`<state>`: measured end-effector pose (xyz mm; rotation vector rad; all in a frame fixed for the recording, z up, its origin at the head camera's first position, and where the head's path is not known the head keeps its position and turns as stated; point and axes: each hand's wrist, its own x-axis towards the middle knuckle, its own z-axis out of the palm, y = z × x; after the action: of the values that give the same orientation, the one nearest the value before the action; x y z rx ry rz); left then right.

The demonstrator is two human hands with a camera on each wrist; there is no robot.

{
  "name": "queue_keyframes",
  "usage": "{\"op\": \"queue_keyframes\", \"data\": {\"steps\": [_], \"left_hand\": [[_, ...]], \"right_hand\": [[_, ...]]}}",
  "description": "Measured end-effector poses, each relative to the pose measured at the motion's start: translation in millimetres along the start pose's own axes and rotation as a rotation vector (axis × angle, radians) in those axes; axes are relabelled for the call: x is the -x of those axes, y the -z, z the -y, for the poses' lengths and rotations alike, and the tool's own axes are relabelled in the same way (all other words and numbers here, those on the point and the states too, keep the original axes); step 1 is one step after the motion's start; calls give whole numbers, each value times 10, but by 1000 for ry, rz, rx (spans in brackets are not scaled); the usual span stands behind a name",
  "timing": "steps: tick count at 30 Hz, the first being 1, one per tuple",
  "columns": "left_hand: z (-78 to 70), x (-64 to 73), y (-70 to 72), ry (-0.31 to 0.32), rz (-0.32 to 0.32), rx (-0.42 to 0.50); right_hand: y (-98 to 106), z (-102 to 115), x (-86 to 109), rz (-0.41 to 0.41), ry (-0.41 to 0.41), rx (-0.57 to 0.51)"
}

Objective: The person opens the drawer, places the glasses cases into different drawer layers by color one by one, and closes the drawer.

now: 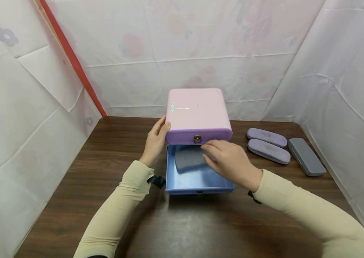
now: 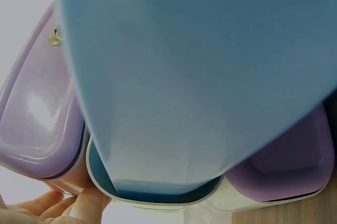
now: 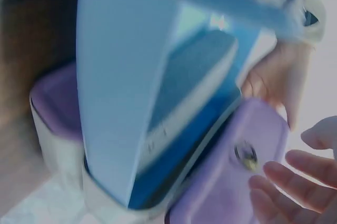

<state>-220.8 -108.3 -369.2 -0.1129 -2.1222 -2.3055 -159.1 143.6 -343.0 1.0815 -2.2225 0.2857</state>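
Drawers fill the glossy pink chest [image 1: 199, 107] that our left hand [image 1: 155, 142] touches: below the fingers of our right hand [image 1: 231, 161] a blue drawer [image 1: 198, 181] stands pulled out, with one long grey case [image 1: 188, 160] lying in it; the purple drawer [image 1: 182, 137] above, just beyond those fingers, bears a round metal pull [image 1: 197, 139], and a lower purple drawer [image 2: 287, 163] sits beneath. Corners are smoothly rounded. Well to the right of our right fingers, two fuzzy-looking mauve cases [image 1: 267, 137] and a second grey case [image 1: 306, 157] lie on the wood-grained table [image 1: 111, 150]. Our left fingers rest fairly straight along the chest's side, thumb at the front corner; our right fingers are loosely bent, apart, holding nothing.
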Motion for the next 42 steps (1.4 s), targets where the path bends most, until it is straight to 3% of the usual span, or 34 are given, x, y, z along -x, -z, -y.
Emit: {"op": "queue_keyframes", "data": {"steps": [4, 9, 16, 21, 28, 35, 42], "left_hand": [[5, -4, 1, -2, 1, 3], [2, 1, -1, -2, -4, 5], [-4, 10, -2, 1, -8, -16], [-12, 9, -9, 1, -3, -26], [-7, 9, -12, -6, -18, -18], [-2, 10, -6, -7, -20, -12], [-8, 13, -4, -3, -7, -16]], "right_hand": [[162, -149, 20, -114, -60, 3], [330, -441, 96, -216, -200, 25], [488, -921, 365, -211, -437, 152], [551, -1236, 617, -123, -647, 150], [559, -1658, 996, 175, -958, 74], [369, -1976, 1424, 336, -1119, 47], [221, -2144, 1845, 482, -1272, 44]]}}
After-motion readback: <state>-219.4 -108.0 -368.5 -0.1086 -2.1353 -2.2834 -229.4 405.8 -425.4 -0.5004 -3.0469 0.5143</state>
